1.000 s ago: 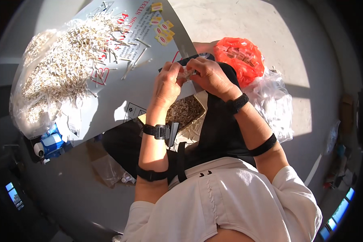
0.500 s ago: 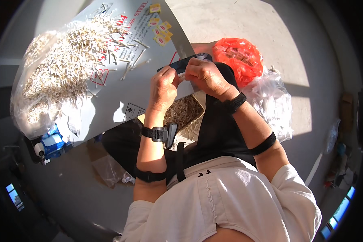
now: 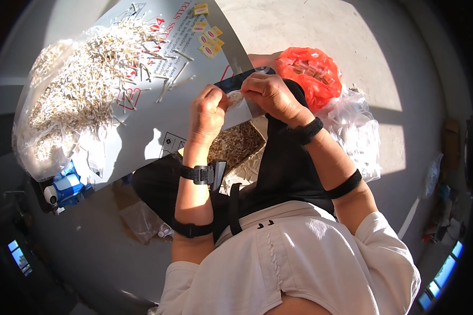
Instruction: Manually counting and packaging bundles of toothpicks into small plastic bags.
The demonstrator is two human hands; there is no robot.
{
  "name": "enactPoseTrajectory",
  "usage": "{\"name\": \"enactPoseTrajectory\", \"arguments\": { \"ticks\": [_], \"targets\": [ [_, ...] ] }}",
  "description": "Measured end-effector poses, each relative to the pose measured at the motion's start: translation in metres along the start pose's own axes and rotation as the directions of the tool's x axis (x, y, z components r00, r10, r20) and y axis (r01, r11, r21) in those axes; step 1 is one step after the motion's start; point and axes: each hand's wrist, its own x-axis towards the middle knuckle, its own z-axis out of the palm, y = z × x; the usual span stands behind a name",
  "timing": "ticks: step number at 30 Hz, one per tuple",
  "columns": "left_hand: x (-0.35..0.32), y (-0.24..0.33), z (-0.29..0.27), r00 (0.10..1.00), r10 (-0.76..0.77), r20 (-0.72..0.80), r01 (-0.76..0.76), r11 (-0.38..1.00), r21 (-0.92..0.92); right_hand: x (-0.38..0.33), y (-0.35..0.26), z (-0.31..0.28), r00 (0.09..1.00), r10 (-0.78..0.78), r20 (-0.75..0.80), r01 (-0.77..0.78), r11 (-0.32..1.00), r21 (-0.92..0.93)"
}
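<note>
A small whitish packet [image 3: 236,98] sits up between the hands, near the table's [image 3: 173,115] corner! Left hand [image 3: 207,111], fingers curled, pinches one edge; right hand [image 3: 272,95], closed down too, nips the other. Below, an open box [image 3: 235,143] of thin sticks; rightward, a red bag [image 3: 309,76]; far left, heaped cotton swabs [image 3: 81,89].
</note>
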Motion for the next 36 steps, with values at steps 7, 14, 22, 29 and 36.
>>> {"name": "enactPoseTrajectory", "arguments": {
  "ticks": [7,14,22,29,36],
  "targets": [
    [-0.002,-0.002,0.002,1.0,0.019,0.019,-0.019,0.999,0.029,0.002,0.007,0.003,0.988,-0.141,0.069,0.153,0.966,-0.209],
    [-0.005,-0.002,0.006,0.999,0.042,-0.027,-0.042,0.999,0.004,0.0,-0.004,0.008,0.993,-0.12,-0.001,0.119,0.989,-0.085],
    [-0.006,-0.003,0.001,0.987,0.162,-0.01,-0.158,0.973,0.171,0.002,-0.007,0.013,0.974,-0.224,-0.035,0.207,0.941,-0.266],
    [-0.005,0.004,0.001,0.985,0.161,0.056,-0.169,0.962,0.212,0.0,-0.003,0.014,0.994,-0.096,-0.057,0.09,0.991,-0.101],
    [-0.008,0.007,0.008,0.993,0.117,0.007,-0.116,0.979,0.168,0.001,0.007,0.006,0.998,-0.041,-0.056,0.036,0.996,-0.079]
  ]
}}
